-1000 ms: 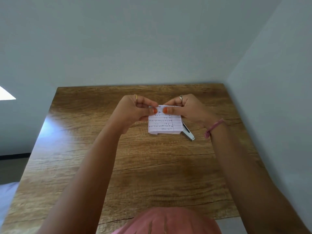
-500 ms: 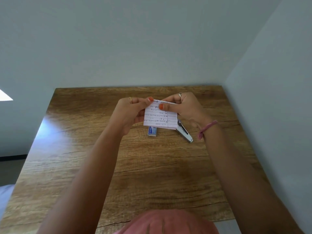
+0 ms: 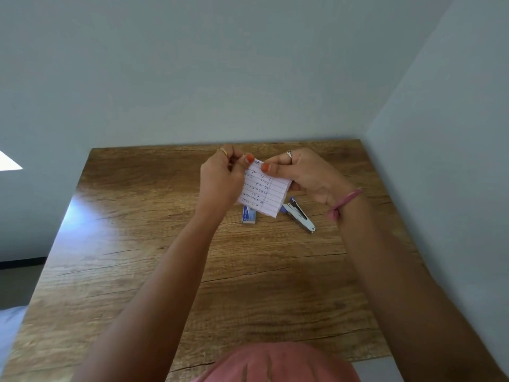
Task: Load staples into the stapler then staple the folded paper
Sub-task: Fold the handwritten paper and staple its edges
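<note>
Lined white folded paper (image 3: 264, 192), bearing handwriting, is pinched at its top edge between thumb and fingers of both the left hand (image 3: 220, 181) and the right hand (image 3: 305, 175), held raised above the wooden table (image 3: 137, 244) and tilted. On the table beneath its lower edge, a small blue staple box (image 3: 249, 215) lies at 7 o'clock from the paper. An opened stapler (image 3: 298, 215) lies at 4 o'clock, apart from the box.

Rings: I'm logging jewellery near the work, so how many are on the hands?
2: one gold ring on the left hand, one silver ring on the right hand. Curled fingers may hide others.
</note>
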A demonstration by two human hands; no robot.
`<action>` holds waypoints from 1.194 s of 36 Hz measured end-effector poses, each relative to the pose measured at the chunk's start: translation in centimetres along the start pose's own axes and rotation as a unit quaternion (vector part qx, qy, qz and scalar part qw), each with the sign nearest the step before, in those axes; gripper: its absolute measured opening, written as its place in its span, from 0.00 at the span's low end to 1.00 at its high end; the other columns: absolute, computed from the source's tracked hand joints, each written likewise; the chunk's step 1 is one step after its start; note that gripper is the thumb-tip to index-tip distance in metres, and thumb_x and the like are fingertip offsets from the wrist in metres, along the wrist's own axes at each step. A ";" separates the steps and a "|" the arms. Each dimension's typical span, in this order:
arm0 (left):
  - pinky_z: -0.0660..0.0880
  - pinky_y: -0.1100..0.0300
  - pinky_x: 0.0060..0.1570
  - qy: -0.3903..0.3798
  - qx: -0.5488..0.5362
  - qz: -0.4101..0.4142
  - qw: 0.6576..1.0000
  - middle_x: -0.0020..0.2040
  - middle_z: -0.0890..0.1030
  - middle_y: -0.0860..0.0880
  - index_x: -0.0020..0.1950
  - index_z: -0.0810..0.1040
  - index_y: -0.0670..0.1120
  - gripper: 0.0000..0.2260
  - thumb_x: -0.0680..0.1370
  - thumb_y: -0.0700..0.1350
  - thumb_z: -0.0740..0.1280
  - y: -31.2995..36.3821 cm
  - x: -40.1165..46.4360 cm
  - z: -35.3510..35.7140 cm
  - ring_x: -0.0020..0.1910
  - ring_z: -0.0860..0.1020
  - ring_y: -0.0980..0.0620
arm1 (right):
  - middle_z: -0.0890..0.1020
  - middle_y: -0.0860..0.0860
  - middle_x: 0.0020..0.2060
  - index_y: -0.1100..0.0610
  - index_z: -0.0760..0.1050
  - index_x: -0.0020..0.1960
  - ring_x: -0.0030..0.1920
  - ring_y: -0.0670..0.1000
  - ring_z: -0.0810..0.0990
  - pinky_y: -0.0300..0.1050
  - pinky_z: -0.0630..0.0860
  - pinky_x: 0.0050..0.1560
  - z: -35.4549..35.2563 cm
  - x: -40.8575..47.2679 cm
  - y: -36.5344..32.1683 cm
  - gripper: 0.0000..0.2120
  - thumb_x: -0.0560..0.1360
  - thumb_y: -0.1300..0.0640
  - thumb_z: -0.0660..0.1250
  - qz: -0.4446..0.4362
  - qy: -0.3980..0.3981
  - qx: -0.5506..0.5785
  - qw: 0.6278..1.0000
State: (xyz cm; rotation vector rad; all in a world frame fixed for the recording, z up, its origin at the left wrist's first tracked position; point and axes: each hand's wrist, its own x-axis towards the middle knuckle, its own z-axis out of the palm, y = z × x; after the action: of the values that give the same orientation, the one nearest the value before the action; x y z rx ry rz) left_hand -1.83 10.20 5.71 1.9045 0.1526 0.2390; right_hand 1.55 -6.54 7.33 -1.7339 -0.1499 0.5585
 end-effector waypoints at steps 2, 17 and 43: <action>0.74 0.66 0.32 0.012 0.020 0.015 1.000 0.39 0.81 0.51 0.44 0.77 0.44 0.06 0.79 0.45 0.67 0.2 0.1 -0.1 0.36 0.77 0.55 | 0.86 0.52 0.43 0.62 0.80 0.57 0.45 0.48 0.85 0.38 0.80 0.39 -0.4 -0.1 -0.2 0.11 0.75 0.61 0.69 0.017 -0.040 0.043 0.998; 0.70 0.75 0.30 -0.027 0.065 0.053 0.996 0.37 0.80 0.57 0.42 0.79 0.51 0.05 0.78 0.46 0.69 0.3 0.7 -1.1 0.35 0.76 0.62 | 0.86 0.49 0.42 0.59 0.79 0.56 0.47 0.47 0.85 0.40 0.82 0.46 -0.3 -1.0 0.1 0.09 0.77 0.65 0.66 0.012 0.010 -0.055 0.998; 0.82 0.54 0.45 0.011 -0.217 -0.044 0.975 0.53 0.83 0.54 0.51 0.76 0.54 0.12 0.77 0.36 0.68 -3.2 -4.0 2.7 0.50 0.83 0.55 | 0.87 0.51 0.42 0.58 0.79 0.51 0.45 0.49 0.86 0.37 0.81 0.40 3.1 -1.4 3.5 0.06 0.77 0.66 0.66 0.018 0.158 0.222 0.962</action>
State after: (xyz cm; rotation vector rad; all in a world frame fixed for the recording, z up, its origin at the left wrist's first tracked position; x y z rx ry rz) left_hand -5.03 7.90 1.48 1.4569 0.1825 0.2128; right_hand -1.79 -5.20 3.97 -1.3637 0.2206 0.3029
